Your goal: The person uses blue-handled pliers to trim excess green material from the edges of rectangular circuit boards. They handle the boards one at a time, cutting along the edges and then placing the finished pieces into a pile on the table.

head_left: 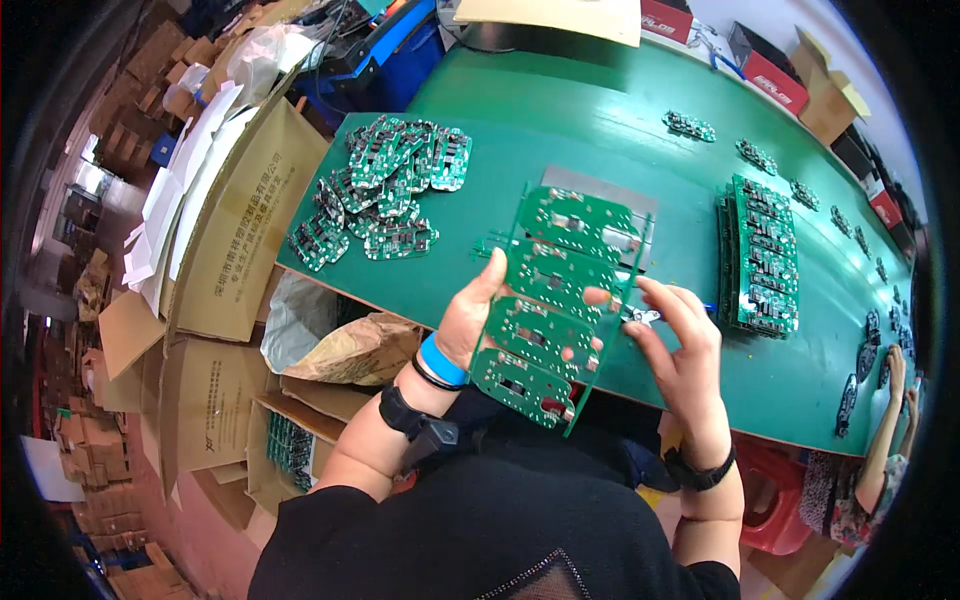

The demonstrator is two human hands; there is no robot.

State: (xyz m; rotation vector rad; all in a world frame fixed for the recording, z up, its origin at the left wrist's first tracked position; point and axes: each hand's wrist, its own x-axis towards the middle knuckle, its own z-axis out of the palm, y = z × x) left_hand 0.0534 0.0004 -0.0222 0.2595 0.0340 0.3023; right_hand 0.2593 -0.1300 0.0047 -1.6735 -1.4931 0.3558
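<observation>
A green circuit board panel [548, 275] of several joined boards, framed by thin side strips, is held tilted above the table's near edge. My left hand [465, 318] grips its left side, thumb on top, with fingers showing through the gaps between boards. At its right strip, my right hand [685, 345] is closed round a small silvery tool [642, 316]. A bit of blue sticks out behind that hand; the tool's exact kind is partly hidden. Beneath the panel lies a flat grey plate [640, 205]. Left of it is a pile of separate circuit boards [400, 175].
A stack of uncut board panels [768, 260] stands on the green table [590, 100] to the right. Single boards [690, 126] lie in a row beyond. Cardboard boxes [235, 230] crowd the left. Another person's hands [895, 375] are at the far right, near a red stool [775, 500].
</observation>
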